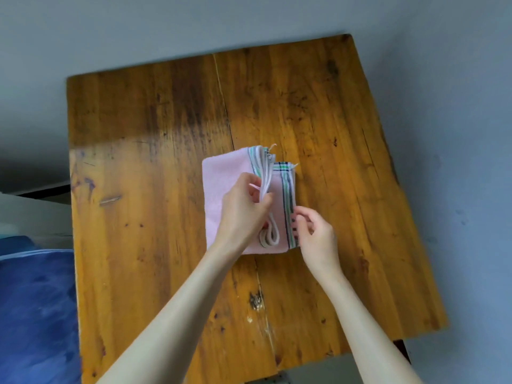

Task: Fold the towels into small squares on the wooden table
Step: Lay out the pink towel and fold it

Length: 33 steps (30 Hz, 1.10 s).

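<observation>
Pink towel (pixel 221 178) lies near the middle of the wooden table (pixel 144 151), folded into a compact rectangle, long axis running away from the viewer. Striped border, green, white and dark blue, runs along its right side and across the far right corner; loose threads stick out at the far corners. Left hand (pixel 243 206) sits over the towel's centre, thumb and fingers pinching a raised fold of the white-striped edge, which stands up off the flat layers; below the hand that lifted edge shows as a rolled loop near the towel's near end. Right hand (pixel 313 234) is at the towel's near right edge, fingers curled, fingertips nipping the striped border just beside the table surface. Both forearms bare, reaching in from the near side. Table top is orange-brown plank, with a seam running front to back and dark stains. Blue fabric (pixel 36 314) shows at lower left, off the table. Grey floor (pixel 457 134) around.
</observation>
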Available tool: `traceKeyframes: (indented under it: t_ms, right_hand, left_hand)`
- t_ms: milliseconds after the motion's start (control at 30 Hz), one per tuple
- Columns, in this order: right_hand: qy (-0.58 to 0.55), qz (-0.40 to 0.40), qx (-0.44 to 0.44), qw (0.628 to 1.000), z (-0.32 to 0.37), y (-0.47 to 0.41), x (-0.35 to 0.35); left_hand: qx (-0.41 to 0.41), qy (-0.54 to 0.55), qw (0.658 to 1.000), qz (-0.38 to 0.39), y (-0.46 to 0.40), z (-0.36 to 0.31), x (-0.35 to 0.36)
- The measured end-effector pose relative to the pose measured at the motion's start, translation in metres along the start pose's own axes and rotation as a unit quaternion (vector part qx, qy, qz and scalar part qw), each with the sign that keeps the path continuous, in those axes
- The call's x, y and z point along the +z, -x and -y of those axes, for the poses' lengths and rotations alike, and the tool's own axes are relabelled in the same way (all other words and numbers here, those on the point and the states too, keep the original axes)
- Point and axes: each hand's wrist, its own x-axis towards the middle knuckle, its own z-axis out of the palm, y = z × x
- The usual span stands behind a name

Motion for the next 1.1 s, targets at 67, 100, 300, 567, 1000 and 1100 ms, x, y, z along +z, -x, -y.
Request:
traceKeyframes:
  t_ms: [67, 100, 300, 567, 1000, 1100]
  right_hand:
    - [-0.009, 0.014, 0.013, 1.0, -0.006, 0.002, -0.006]
    - [-0.011, 0.018, 0.018, 1.0, -0.008, 0.003, -0.007]
    - [-0.037, 0.039, 0.056, 0.997, -0.013, 0.001, -0.013]
    - [-0.046, 0.08, 0.068, 0.993, -0.009, -0.006, -0.013]
    - [0.262, -0.138, -0.168, 0.94, -0.015, -0.002, 0.027]
    - [0.243, -0.107, -0.28, 0.923, -0.004, -0.012, 0.041]
  left_hand:
    - [0.013, -0.023, 1.0, 0.011, -0.004, 0.0, 0.026]
    - [0.014, -0.036, 0.999, 0.015, -0.005, 0.002, 0.036]
    - [0.018, -0.11, 0.993, 0.028, -0.012, 0.022, 0.069]
    - [0.085, -0.027, 0.996, 0.01, 0.002, 0.033, 0.057]
    - [0.178, -0.462, 0.869, -0.005, -0.009, 0.094, 0.042]
    - [0.196, -0.46, 0.866, -0.013, -0.009, 0.098, 0.042]
